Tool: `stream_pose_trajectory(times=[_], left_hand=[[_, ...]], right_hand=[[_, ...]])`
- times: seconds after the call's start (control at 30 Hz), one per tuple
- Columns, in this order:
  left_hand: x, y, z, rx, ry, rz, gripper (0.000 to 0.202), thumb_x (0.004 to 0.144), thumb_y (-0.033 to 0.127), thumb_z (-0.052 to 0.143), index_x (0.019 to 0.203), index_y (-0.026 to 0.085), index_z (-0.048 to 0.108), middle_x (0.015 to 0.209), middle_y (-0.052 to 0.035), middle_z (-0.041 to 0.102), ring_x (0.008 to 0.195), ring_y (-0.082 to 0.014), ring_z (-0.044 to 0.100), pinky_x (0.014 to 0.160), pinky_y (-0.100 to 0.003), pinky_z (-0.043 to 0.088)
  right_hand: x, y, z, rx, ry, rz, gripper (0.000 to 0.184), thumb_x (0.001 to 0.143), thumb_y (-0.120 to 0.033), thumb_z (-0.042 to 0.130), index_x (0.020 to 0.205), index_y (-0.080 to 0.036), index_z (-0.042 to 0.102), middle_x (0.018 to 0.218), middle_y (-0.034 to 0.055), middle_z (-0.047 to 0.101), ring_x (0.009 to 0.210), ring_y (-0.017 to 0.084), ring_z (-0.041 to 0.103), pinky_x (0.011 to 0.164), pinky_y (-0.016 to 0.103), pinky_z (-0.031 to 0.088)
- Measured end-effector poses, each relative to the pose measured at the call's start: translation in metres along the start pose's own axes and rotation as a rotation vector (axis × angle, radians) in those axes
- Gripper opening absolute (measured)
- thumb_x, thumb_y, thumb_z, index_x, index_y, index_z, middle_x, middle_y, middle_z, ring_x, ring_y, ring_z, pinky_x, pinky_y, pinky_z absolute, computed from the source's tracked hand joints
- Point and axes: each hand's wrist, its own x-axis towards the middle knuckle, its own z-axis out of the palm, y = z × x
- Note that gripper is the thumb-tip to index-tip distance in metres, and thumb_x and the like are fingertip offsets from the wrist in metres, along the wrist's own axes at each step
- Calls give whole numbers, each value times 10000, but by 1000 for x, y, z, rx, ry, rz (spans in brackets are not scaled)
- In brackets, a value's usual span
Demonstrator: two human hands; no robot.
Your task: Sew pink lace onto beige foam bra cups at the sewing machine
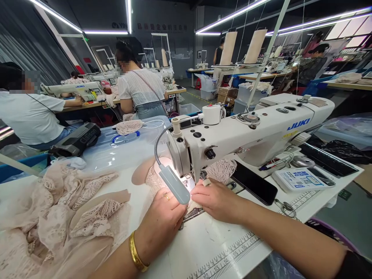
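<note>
Beige lace fabric [152, 179] lies under the head of a white JUKI sewing machine [229, 137], and more of it shows on the right of the needle area. My left hand [166, 211], wearing a ring and a gold bangle, is closed on the near left edge of the lace; the lamp partly hides its fingertips. Close to the presser foot, my right hand [216, 199] pinches the lace from the right side. A grey lamp [174, 185] on a bendable neck lights the spot between both hands. The exact stitching point is hard to make out.
A heap of beige lace garments [58, 213] covers the table's left side. Right of the machine bed lie a black phone [255, 183] and a white box [303, 179]. Behind stands a clear plastic bin [128, 149]. Other people sit at machines beyond.
</note>
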Motion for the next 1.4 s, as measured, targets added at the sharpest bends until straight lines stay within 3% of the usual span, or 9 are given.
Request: stream_pose_trajectory(times=[0.4, 0.63, 0.93, 1.1, 1.4], left_hand=[[1, -1, 0, 16, 4, 3, 306, 892, -12, 487, 1042, 205, 641, 817, -26, 683, 764, -221, 597, 794, -397, 413], [1, -1, 0, 19, -20, -12, 280, 888, -8, 478, 987, 196, 642, 813, -34, 675, 726, -212, 559, 772, -390, 408], [-1, -2, 0, 22, 22, 2, 350, 867, -25, 469, 1063, 207, 642, 797, -26, 680, 773, -233, 616, 832, -431, 409], [0, -2, -1, 37, 36, -1, 323, 886, -12, 445, 996, 211, 652, 763, -13, 657, 813, -231, 639, 875, -438, 421], [2, -4, 0, 29, 38, -23, 288, 915, 2, 435, 924, 206, 637, 785, -15, 670, 843, -226, 650, 906, -447, 419]], right_hand=[[-2, -2, -2, -27, 4, 32, 248, 815, 10, 504, 885, -196, 623, 975, 16, 706, 731, 177, 443, 808, 322, 377], [-2, -5, -4, -14, -36, 72, 281, 805, 31, 492, 897, -204, 616, 987, 11, 703, 766, 182, 473, 804, 311, 385], [-1, -5, -3, -14, -48, 78, 253, 801, 20, 493, 871, -203, 591, 959, 8, 694, 713, 171, 453, 835, 327, 385], [-1, -6, -3, -9, -35, 89, 250, 804, 20, 487, 864, -203, 581, 948, 9, 688, 710, 172, 454, 854, 335, 387], [2, -2, 1, -18, -31, 92, 263, 786, 26, 474, 869, -205, 570, 901, 23, 660, 818, 208, 481, 773, 330, 366]])
